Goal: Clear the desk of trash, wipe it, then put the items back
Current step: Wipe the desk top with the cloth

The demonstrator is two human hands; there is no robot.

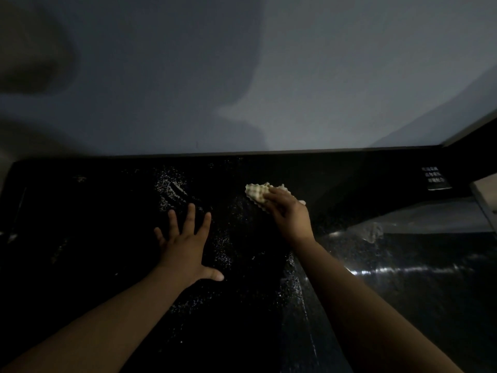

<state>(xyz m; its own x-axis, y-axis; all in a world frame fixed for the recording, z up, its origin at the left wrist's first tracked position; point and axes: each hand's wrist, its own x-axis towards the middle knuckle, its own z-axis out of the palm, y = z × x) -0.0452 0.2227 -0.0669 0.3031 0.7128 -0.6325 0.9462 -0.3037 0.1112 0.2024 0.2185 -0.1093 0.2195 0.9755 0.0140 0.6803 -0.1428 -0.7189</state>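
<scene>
A black, speckled desk top (107, 211) fills the lower half of the dim view. My right hand (289, 214) presses a pale checked cloth (256, 192) onto the desk near its back middle, fingers curled over the cloth. My left hand (185, 243) lies flat on the desk to the left, fingers spread and straight, holding nothing. Pale streaks and specks (172, 192) show on the surface between the left hand and the wall.
A grey wall (242, 76) rises straight behind the desk. At the right a small dark panel with pale buttons (434, 177) sits near the corner, with a pale edge (484, 195) beyond it. A crumpled clear wrapper (372, 231) lies on the shiny right part.
</scene>
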